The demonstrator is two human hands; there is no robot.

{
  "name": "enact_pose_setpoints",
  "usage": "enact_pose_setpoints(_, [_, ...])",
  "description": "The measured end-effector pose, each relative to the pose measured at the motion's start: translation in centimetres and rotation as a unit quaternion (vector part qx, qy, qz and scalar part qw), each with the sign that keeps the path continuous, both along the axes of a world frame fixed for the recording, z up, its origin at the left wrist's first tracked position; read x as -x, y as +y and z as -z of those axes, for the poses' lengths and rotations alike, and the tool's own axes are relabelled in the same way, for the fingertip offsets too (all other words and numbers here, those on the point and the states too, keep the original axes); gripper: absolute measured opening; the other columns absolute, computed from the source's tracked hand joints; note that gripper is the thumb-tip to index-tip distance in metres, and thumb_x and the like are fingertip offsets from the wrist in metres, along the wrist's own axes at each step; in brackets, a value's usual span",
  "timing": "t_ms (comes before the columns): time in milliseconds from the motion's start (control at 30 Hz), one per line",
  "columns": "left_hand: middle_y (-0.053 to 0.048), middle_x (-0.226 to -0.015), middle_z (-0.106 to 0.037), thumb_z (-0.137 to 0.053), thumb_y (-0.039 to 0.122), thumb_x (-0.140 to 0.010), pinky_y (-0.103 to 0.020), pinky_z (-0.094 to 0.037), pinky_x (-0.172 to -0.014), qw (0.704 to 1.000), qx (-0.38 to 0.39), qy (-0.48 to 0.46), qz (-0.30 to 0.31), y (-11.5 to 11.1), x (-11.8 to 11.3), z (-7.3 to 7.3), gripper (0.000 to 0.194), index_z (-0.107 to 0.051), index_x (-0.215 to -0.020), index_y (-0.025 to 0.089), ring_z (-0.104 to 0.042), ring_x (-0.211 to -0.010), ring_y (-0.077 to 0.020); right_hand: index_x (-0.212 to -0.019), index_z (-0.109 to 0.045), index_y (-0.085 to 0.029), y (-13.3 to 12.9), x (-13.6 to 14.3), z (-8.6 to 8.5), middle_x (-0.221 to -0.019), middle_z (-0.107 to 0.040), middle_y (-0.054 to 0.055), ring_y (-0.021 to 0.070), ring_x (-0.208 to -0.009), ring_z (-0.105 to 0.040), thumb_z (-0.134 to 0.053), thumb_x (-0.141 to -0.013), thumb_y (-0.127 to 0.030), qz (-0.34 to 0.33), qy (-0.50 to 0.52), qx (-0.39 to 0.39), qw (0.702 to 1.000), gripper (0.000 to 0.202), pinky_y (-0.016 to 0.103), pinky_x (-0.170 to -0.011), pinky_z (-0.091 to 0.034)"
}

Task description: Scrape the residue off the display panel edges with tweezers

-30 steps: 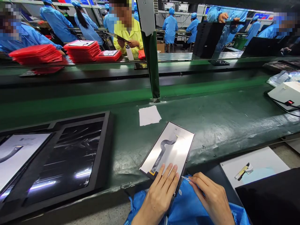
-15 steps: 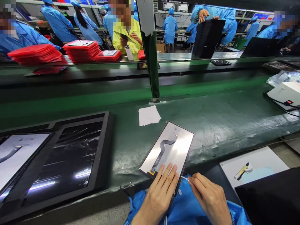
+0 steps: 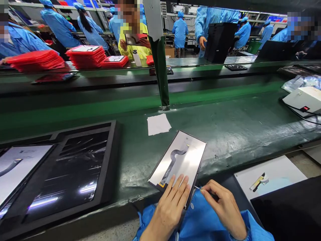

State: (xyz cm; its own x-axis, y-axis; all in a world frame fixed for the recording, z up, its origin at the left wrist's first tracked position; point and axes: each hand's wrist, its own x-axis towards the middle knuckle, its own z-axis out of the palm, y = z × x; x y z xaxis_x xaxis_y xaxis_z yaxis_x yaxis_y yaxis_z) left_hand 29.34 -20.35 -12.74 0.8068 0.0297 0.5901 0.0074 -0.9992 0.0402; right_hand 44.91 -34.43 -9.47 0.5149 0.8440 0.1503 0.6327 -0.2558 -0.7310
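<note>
A display panel (image 3: 193, 150), silver-backed with a dark rim, lies tilted at the bench's front edge, its near end jutting over my lap. A grey flex cable (image 3: 171, 162) curves across its back and ends in an orange strip at the lower left corner. My left hand (image 3: 173, 201) rests flat on the panel's near part, fingers stretched out. Beside the panel's right long edge, my right hand (image 3: 222, 202) pinches a thin tool (image 3: 198, 188) with a slim metal tip and a dark handle. The tip points at that edge; whether it touches is too small to tell.
To the left, a black foam tray (image 3: 114, 140) holds more panels. White paper sheets (image 3: 158, 124) lie behind the panel, near a green-wrapped post (image 3: 164, 83). A white board (image 3: 283, 170) lies at the lower right. Across the bench are red stacks (image 3: 86, 57) and co-workers in blue and yellow.
My right hand has turned slightly, showing more of the tool's dark handle, and its tip sits a little higher. My left hand and the panel stay nearly still.
</note>
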Motion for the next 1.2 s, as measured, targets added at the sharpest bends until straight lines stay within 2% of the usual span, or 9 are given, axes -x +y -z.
enact_pose_setpoints(233, [-0.017,-0.13,-0.068,-0.028,0.0,-0.099,-0.05,-0.042,-0.115,1.0,-0.001,-0.006,-0.004,-0.1,-0.1,-0.1,0.042,-0.063,-0.121,0.003,-0.045,-0.141,-0.0288,-0.086,-0.065,-0.023,-0.4,0.4,0.0,-0.072,-0.066,-0.002,0.0099,-0.051,-0.062,-0.04,-0.106,-0.036,-0.022,-0.096,-0.038,0.994,0.035,0.019,-0.049,-0.047])
enact_pose_setpoints(500, [-0.018,-0.132,-0.066,-0.027,0.001,-0.1,-0.05,-0.04,-0.115,1.0,0.0,0.006,0.004,0.0,0.0,-0.3,0.043,-0.063,-0.124,0.001,-0.044,-0.142,-0.0297,-0.086,-0.065,-0.023,-0.3,0.4,-0.2,-0.075,-0.07,0.0,0.0109,-0.062,-0.07,-0.038,-0.107,-0.031,-0.021,-0.162,-0.047,0.985,0.035,0.018,-0.056,-0.051])
enact_pose_setpoints(767, [-0.017,-0.133,-0.065,-0.026,0.003,-0.102,-0.049,-0.04,-0.116,1.0,-0.001,0.006,0.0,0.0,0.0,-0.1,0.043,-0.062,-0.125,0.002,-0.044,-0.142,-0.0289,-0.087,-0.065,-0.022,-0.3,0.4,0.0,-0.078,-0.071,0.002,0.0116,-0.061,-0.068,-0.033,-0.108,-0.028,-0.032,-0.224,-0.043,0.973,0.04,0.02,-0.058,-0.048])
enact_pose_setpoints(1000, [-0.018,-0.13,-0.067,-0.028,0.0,-0.1,-0.049,-0.042,-0.115,1.0,-0.006,0.003,0.004,0.1,0.0,-0.5,0.042,-0.064,-0.122,0.002,-0.045,-0.141,-0.029,-0.085,-0.063,-0.021,-0.2,0.6,-0.2,-0.074,-0.068,0.0,0.0108,-0.06,-0.067,-0.034,-0.108,-0.027,-0.03,-0.196,-0.038,0.979,0.037,0.02,-0.057,-0.048])
enact_pose_setpoints(1200, [-0.019,-0.131,-0.067,-0.03,0.002,-0.101,-0.05,-0.041,-0.115,1.0,-0.009,0.008,0.009,0.2,0.0,-0.5,0.04,-0.064,-0.122,0.002,-0.046,-0.14,-0.0296,-0.083,-0.062,-0.022,-0.3,1.3,0.4,-0.072,-0.066,-0.001,0.0103,-0.058,-0.067,-0.035,-0.107,-0.028,-0.001,-0.167,-0.039,0.985,0.037,0.019,-0.056,-0.048])
